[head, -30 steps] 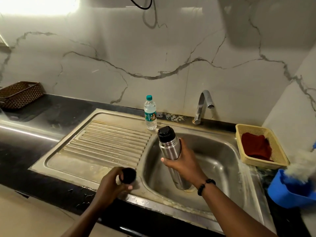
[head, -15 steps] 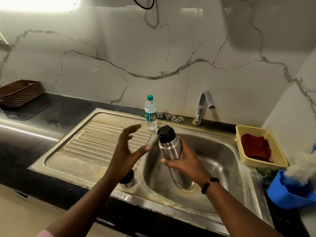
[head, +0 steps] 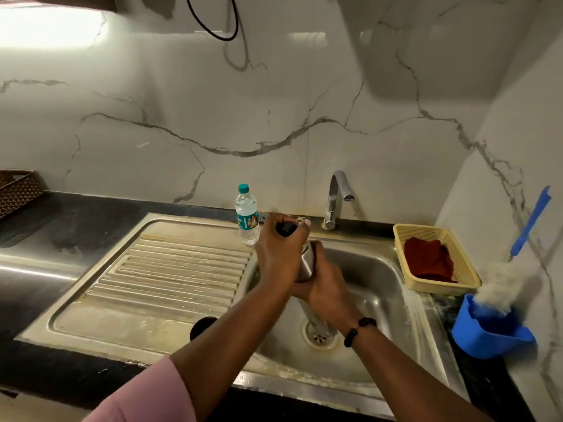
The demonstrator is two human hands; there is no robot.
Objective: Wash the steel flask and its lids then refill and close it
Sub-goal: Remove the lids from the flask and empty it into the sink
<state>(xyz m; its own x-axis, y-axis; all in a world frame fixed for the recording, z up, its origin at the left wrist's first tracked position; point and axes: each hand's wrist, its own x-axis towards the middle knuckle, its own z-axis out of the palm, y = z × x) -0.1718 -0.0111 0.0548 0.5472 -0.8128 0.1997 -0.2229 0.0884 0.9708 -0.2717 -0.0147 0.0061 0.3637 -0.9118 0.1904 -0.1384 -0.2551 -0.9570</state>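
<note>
Left hand [head: 278, 254], open half second ago, now clamps black inner lid [head: 286, 229]; right hand [head: 324, 287] grips steel flask [head: 306, 263] over sink [head: 405, 303]. Outer cap [head: 201, 325] already parked. Unscrewing starts.

The basin [head: 380, 287] is taken up at its middle by the flask [head: 306, 260], which is gripped by both hands; room is left to its right and front. The tap [head: 335, 196] overhangs the rear rim. A bottle [head: 246, 214] stands just behind-left of the left hand [head: 278, 254]. The drainboard [head: 170, 269] lies bare, save for a cup [head: 202, 325] at its front right corner. The right rim is blocked by a basket [head: 432, 260] and a blue holder [head: 487, 333].
</note>
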